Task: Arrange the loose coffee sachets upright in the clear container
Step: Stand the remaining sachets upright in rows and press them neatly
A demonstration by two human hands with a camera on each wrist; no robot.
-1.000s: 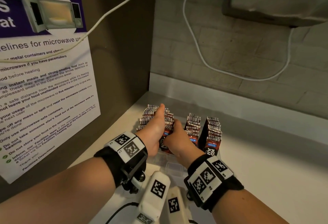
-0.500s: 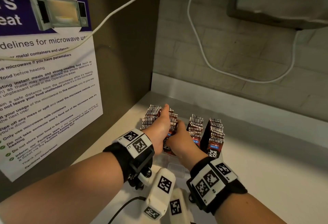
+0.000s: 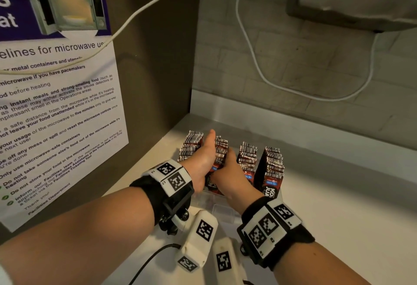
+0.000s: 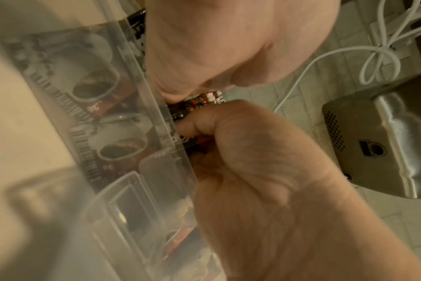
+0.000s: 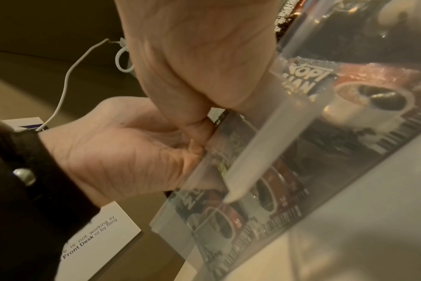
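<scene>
A pale counter (image 3: 338, 205) meets a tiled wall (image 3: 293, 59) at 12 o'clock, a poster (image 3: 56, 104) at 9 (white cable (image 3: 248, 43) draped above). Sachets (image 3: 248, 154) stand in the container (image 3: 222, 211); left hand (image 3: 203, 160) and right hand (image 3: 228, 172) both curl round one row.
</scene>
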